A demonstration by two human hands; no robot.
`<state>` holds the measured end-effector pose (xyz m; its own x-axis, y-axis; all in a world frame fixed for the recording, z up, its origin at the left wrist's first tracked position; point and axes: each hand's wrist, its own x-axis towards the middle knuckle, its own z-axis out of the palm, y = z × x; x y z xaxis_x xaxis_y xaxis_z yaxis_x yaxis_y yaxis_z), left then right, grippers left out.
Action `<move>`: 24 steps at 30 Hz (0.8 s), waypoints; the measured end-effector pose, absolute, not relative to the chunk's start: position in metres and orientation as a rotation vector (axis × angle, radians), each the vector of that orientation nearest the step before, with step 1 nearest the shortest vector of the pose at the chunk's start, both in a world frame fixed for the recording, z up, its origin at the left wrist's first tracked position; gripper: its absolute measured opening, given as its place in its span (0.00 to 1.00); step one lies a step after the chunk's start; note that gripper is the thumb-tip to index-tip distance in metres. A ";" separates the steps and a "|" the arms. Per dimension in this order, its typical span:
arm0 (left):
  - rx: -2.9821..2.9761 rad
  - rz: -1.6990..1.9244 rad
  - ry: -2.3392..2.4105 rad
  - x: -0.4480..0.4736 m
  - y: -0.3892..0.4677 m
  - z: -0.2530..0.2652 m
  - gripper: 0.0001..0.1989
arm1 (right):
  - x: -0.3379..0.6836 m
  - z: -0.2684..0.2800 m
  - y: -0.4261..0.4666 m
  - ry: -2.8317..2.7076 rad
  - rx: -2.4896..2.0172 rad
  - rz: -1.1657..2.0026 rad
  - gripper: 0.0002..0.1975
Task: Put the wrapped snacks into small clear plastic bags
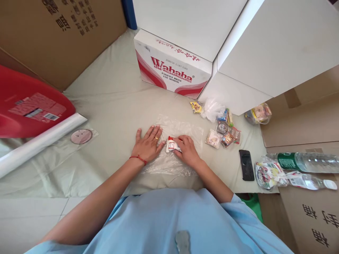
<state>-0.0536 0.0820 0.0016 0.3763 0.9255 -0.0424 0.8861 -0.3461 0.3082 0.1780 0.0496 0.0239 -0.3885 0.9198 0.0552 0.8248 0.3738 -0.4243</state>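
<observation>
Left hand: the left hand (pixel 148 144) lay palm down on the clear bag (pixel 161 164), fingers spread apart.
Right hand: the right hand (pixel 188 150) had its fingers and thumb closed on the snack packet (pixel 172 145).
Snack packet: red and white, it lay over the middle of the clear bag, just beside the left thumb.
Clear bag: spread flat and wrinkled on the cloth (pixel 111 106).
Crumpled bag: the crumpled bag (pixel 212 110) sat near a cluster of small packets (pixel 221 130); its contents were unclear.
Tub: the clear tub (pixel 259 113) held colourful packets.
Printed bag: the printed bag (pixel 267 174) was tied, its contents hidden, near two bottles (pixel 317 162).
Water box: the water box (pixel 172 68) stood against white boxes (pixel 190 21), its inside hidden.
</observation>
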 end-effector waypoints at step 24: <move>2.200 0.420 1.068 -0.134 0.047 0.019 0.17 | 0.251 0.037 -0.042 -2.150 -1.341 0.862 0.11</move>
